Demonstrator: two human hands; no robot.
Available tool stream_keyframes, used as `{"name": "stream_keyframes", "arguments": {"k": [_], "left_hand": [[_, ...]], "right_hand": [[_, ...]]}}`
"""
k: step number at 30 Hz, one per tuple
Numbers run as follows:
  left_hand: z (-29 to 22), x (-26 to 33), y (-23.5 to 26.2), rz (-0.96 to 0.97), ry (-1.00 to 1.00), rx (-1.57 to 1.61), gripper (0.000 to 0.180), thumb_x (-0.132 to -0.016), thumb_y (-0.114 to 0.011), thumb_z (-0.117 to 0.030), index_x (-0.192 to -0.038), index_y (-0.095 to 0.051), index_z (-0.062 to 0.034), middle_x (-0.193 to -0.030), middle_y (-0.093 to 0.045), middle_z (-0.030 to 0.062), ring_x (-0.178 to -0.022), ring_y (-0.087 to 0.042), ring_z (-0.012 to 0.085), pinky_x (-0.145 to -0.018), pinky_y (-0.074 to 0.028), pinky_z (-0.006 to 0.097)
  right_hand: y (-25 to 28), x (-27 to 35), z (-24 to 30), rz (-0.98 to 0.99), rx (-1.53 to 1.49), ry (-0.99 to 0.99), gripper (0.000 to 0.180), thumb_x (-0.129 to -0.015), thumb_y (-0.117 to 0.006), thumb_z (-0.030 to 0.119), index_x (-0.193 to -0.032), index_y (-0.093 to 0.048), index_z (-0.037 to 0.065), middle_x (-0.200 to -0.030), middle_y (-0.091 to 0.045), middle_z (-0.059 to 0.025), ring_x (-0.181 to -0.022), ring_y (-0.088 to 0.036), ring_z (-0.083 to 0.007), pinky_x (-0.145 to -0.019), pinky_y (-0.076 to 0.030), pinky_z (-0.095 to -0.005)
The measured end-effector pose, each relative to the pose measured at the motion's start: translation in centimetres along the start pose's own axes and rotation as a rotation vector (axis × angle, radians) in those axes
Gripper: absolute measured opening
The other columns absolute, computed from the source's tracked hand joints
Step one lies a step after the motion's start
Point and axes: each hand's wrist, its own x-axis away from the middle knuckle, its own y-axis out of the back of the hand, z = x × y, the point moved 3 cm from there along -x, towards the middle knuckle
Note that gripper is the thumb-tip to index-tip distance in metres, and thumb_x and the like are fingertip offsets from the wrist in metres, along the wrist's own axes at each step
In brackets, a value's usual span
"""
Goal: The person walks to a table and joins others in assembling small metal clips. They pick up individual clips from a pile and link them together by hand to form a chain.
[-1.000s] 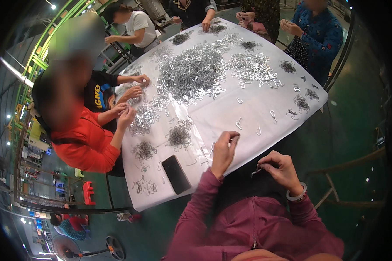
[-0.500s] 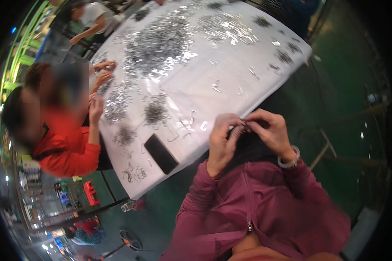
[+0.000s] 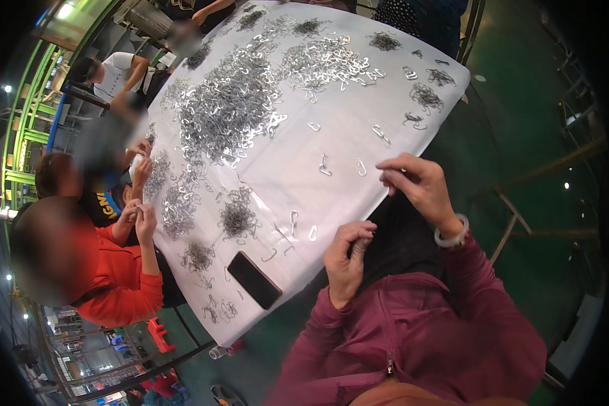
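My left hand (image 3: 347, 260) is closed beside the table's near edge, its fingertips pressed together; whatever they pinch is too small to make out. Above the right side of that edge, my right hand (image 3: 423, 193) has thumb and fingers stretched out and slightly apart, with nothing visible between them. Just beyond its fingertips lies a hook-shaped metal clip (image 3: 362, 167). Another clip (image 3: 325, 165) rests a little to its left, and one more clip (image 3: 312, 233) lies close to my left hand.
A large heap of shiny clips (image 3: 227, 111) covers the far middle of the white table (image 3: 291, 193). Dark piles of thin wire pieces (image 3: 237, 218) are scattered around. A black phone (image 3: 254, 279) lies at the near left edge. A co-worker in red (image 3: 125, 287) works at the left side.
My hands were together at the table's edge and are now apart. The right one has moved up toward the clips, while the left has dropped slightly nearer to me. The view has shifted too.
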Motion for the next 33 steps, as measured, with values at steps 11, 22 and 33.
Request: {"name": "stream_keyframes", "arguments": {"k": [11,22,33], "left_hand": [[2.3,-0.1,-0.9,0.074,0.005,-0.048,0.015,-0.080,-0.064,0.010,-0.091,-0.063,0.0001,-0.097,-0.067,0.0118,-0.094,-0.064,0.0268,-0.085,-0.048,0.034],[1.5,0.2,-0.7,0.082,-0.085,-0.082,0.011,-0.084,-0.067,0.004,-0.093,-0.064,-0.0013,-0.096,-0.067,0.0095,-0.093,-0.063,0.0219,-0.081,-0.050,0.031],[2.0,0.0,-0.9,0.017,0.045,-0.012,0.012,-0.090,-0.061,0.004,-0.101,-0.065,0.0004,-0.100,-0.066,0.0078,-0.094,-0.063,0.0166,-0.083,-0.050,0.028]], "right_hand": [[-7.7,-18.9,-19.5,-0.056,0.913,0.212,0.016,-0.082,-0.066,0.016,-0.084,-0.069,0.000,-0.091,-0.064,-0.0187,-0.088,-0.063,-0.0384,-0.077,-0.051,-0.0439],[-5.7,-15.3,-12.7,0.049,0.411,0.079,0.018,-0.083,-0.070,0.018,-0.087,-0.071,0.000,-0.083,-0.070,-0.0096,-0.074,-0.065,-0.0183,-0.066,-0.048,-0.0317],[-0.3,4.8,3.5,0.198,0.215,0.157,0.007,-0.080,-0.066,-0.002,-0.083,-0.060,0.000,-0.077,-0.058,-0.0078,-0.070,-0.056,-0.0180,-0.064,-0.043,-0.0279]]}}
